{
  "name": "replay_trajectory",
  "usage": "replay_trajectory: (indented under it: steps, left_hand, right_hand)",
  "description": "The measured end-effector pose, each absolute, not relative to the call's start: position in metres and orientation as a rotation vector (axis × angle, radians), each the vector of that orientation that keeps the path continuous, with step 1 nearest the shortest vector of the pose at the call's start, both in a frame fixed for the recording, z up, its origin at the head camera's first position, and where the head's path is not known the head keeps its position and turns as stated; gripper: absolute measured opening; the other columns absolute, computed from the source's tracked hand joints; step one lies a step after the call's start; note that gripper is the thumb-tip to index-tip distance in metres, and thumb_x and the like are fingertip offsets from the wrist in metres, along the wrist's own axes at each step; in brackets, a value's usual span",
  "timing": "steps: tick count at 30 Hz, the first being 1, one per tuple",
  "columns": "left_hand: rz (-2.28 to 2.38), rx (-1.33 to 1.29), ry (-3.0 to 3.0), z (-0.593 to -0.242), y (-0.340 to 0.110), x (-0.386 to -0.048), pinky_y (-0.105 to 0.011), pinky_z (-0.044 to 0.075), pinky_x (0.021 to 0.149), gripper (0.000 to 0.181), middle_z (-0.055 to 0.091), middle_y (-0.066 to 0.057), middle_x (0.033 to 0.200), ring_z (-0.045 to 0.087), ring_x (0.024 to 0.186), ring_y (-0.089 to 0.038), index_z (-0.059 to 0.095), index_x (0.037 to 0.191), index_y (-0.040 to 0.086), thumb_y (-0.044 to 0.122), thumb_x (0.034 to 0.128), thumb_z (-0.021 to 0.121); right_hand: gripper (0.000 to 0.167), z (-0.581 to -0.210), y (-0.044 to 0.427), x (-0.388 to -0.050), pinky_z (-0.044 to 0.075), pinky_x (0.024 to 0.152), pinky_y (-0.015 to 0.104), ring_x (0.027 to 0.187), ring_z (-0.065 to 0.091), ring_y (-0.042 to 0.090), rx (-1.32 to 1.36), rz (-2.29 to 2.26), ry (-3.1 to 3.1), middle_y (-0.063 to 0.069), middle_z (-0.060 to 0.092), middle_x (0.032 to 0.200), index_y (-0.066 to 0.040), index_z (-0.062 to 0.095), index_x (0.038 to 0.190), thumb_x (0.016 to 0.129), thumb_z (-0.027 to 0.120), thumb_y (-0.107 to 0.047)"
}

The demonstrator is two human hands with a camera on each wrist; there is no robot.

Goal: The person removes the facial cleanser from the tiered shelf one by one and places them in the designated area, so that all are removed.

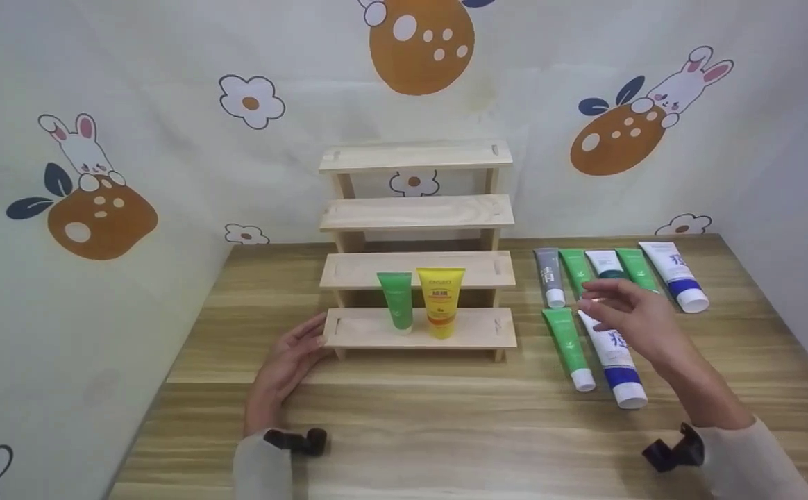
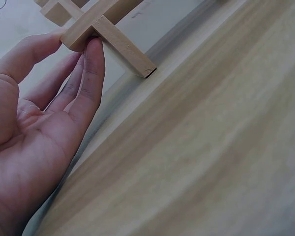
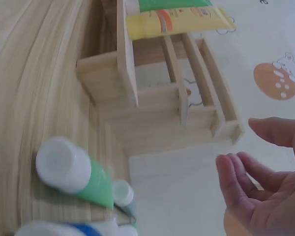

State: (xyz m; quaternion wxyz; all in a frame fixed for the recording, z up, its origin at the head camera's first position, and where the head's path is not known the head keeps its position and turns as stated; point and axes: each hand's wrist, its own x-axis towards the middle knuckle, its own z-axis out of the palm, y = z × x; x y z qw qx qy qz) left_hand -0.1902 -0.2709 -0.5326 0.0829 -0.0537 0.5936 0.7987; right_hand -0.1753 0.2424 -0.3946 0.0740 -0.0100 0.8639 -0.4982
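A stepped wooden display stand stands at the table's middle. On its lowest board a green tube and a yellow tube stand upright on their caps, side by side. My left hand pinches the left end of that board, thumb above and a finger beneath. Over the tubes on the right hovers my right hand, thumb and fingers apart with nothing between them. Below it lie a green tube and a white tube with a blue band, the latter partly hidden by the hand.
Behind those two, a row of tubes lies on the table: a grey one, a green one, a white and dark-green one, another green one and a white-and-blue one. A printed cloth surrounds the table.
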Motion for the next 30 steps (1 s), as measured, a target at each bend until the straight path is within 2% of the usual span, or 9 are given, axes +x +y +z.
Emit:
replay_trajectory:
  steps: [5, 11, 16, 20, 27, 30]
  left_hand:
    - [2.417, -0.081, 1.730, -0.533, -0.270, -0.191, -0.033, 0.055, 0.100, 0.059, 0.051, -0.017, 0.148, 0.062, 0.121, -0.015, 0.035, 0.151, -0.007, -0.007, 0.0950, 0.055]
    - [2.428, -0.050, 1.707, -0.534, -0.271, -0.192, -0.034, 0.055, 0.100, 0.060, 0.054, -0.016, 0.145, 0.062, 0.121, -0.016, 0.033, 0.151, -0.009, -0.008, 0.0951, 0.054]
    - [2.409, -0.043, 1.715, -0.534, -0.272, -0.192, -0.034, 0.054, 0.101, 0.060, 0.050, -0.019, 0.149, 0.061, 0.122, -0.015, 0.032, 0.151, -0.008, -0.007, 0.0956, 0.054]
    - [2.408, -0.046, 1.709, -0.534, -0.272, -0.192, -0.035, 0.054, 0.102, 0.060, 0.050, -0.017, 0.148, 0.061, 0.123, -0.016, 0.033, 0.151, -0.008, -0.006, 0.0959, 0.054]
    - [2.386, -0.031, 1.755, -0.535, -0.272, -0.191, -0.036, 0.054, 0.103, 0.058, 0.053, -0.015, 0.147, 0.061, 0.123, -0.015, 0.035, 0.151, -0.007, -0.005, 0.0961, 0.055]
    - [2.392, -0.025, 1.749, -0.535, -0.273, -0.192, -0.036, 0.054, 0.103, 0.058, 0.051, -0.017, 0.147, 0.061, 0.123, -0.016, 0.035, 0.151, -0.008, -0.005, 0.0963, 0.054]
  right_hand:
    - [0.061, -0.390, 0.224, -0.175, 0.057, 0.089, 0.018, 0.103, 0.060, -0.010, -0.070, -1.638, 2.565, 0.018, 0.057, 0.139, -0.005, 0.050, 0.142, 0.096, 0.065, -0.041]
    - [0.060, -0.390, 0.204, -0.176, 0.051, 0.091, 0.011, 0.109, 0.058, -0.007, -0.134, -1.689, 2.541, 0.012, 0.058, 0.140, -0.008, 0.052, 0.141, 0.093, 0.069, -0.042]
    - [0.053, -0.391, 0.188, -0.178, 0.049, 0.094, 0.010, 0.116, 0.059, 0.003, -0.207, -1.755, 2.511, 0.011, 0.059, 0.139, -0.007, 0.055, 0.137, 0.094, 0.070, -0.033]
    - [0.050, -0.393, 0.177, -0.179, 0.051, 0.094, 0.012, 0.118, 0.060, 0.010, -0.242, -1.802, 2.501, 0.012, 0.062, 0.136, -0.006, 0.057, 0.134, 0.093, 0.073, -0.027]
    - [0.056, -0.400, 0.161, -0.183, 0.051, 0.103, 0.021, 0.128, 0.057, 0.021, -0.238, -1.758, 2.483, 0.007, 0.060, 0.137, -0.012, 0.056, 0.136, 0.090, 0.074, -0.038]
    - [0.054, -0.405, 0.155, -0.186, 0.051, 0.104, 0.023, 0.128, 0.057, 0.023, -0.261, -1.794, 2.453, 0.008, 0.060, 0.137, -0.011, 0.056, 0.136, 0.090, 0.075, -0.034]
